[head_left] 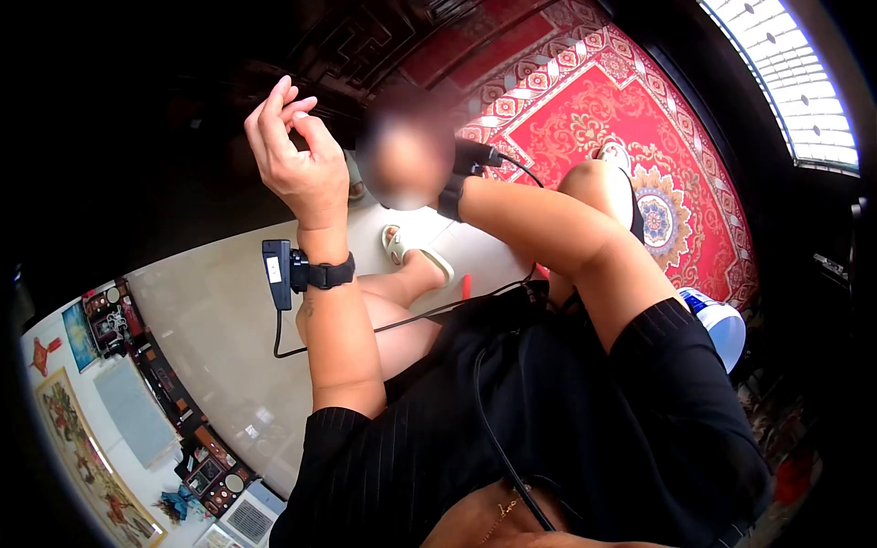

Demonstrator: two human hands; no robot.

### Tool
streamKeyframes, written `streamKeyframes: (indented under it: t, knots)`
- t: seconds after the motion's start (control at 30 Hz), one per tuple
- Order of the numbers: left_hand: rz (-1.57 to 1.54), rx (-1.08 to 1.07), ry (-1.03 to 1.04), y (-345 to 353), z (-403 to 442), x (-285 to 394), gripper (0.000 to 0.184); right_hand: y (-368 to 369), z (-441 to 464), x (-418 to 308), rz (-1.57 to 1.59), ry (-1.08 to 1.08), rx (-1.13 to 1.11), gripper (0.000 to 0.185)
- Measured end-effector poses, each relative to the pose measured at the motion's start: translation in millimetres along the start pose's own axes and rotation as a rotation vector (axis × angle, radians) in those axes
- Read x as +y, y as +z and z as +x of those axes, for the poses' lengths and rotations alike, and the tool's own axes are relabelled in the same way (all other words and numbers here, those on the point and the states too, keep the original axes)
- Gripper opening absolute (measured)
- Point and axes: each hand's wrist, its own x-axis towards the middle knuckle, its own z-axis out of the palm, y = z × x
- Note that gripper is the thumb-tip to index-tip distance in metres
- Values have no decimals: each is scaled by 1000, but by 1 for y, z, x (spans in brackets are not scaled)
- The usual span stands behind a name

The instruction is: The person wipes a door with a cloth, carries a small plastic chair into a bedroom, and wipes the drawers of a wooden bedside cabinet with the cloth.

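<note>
Raised at the upper left of the head view is my left hand (297, 160), its fingers loosely bent and partly spread, with nothing visible in them. A black strap (331, 274) with a small black device (278, 274) circles that wrist. My right hand (406, 164) is to the right of it, covered by a round blur, so its fingers and anything in them cannot be made out. Another black band (451, 197) and a cabled device (475, 157) are at the right wrist. Both hands are in the air, in front of dark carved furniture (365, 41).
A red patterned carpet (566, 119) covers the floor at the upper right. Pale slippers (440, 265) are on my feet. A white and blue bucket (722, 331) stands at the right. Black cables hang across my lap. Framed pictures (91, 457) and shelves are at the lower left.
</note>
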Motion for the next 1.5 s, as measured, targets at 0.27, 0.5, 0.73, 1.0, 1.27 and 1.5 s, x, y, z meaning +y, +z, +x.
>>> streamKeyframes:
  t: [0.27, 0.5, 0.73, 1.0, 1.27, 1.5]
  knots:
    - [25, 39, 8, 1, 2, 1, 33, -76, -12, 40, 55, -536, -479, 36]
    - [5, 62, 34, 1, 4, 2, 34, -149, 69, 151, -212, 144, 22, 56]
    - [30, 78, 27, -1, 4, 3, 33, -214, 68, 149, 110, 183, 282, 68]
    - [49, 63, 16, -1, 3, 4, 32, -201, 80, 156, 262, 246, 317, 80]
    - [58, 65, 9, 0, 4, 4, 31, -206, 77, 153, 330, 268, 321, 75]
    - [63, 70, -1, 0, 3, 6, 30, -207, 78, 157, 412, 258, 303, 71]
